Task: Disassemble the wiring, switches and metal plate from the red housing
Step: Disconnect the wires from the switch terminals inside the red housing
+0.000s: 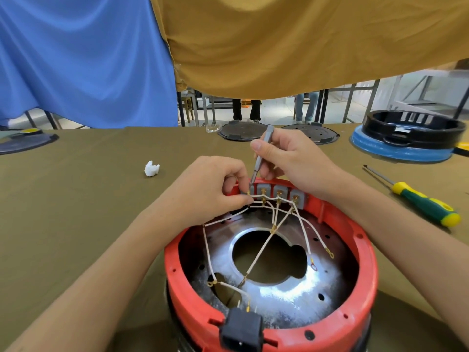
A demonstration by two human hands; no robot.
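We see the red housing [365, 288] lying open side up at the near edge of the bench [88, 199], with a shiny metal plate [291, 298] with a large central hole seated inside it. White wires [258, 252] with brass ring ends cross over the plate and run up to a row of grey switches [279, 193] set in the housing's far wall. A black socket [241, 331] sits in the near wall.

Our left hand [210, 189] is curled, its fingertips pinching a wire end at the leftmost switch. Our right hand [291, 161] is closed around a thin grey driver bit [260, 153], held like a pen, its tip down at that same switch, just beside the left fingertips. Both hands hover over the housing's far rim, the forearms reaching in along either side of it.

Further out, a screwdriver [418, 199] with a green and yellow handle lies on the bench to the right, well apart from the housing. A crumpled white tissue [151, 168] lies to the left. Along the far edge rest black round lids [241, 132] and a blue and black housing [411, 135]. Blue cloth [88, 59] and ochre cloth [304, 41] hang behind the bench.
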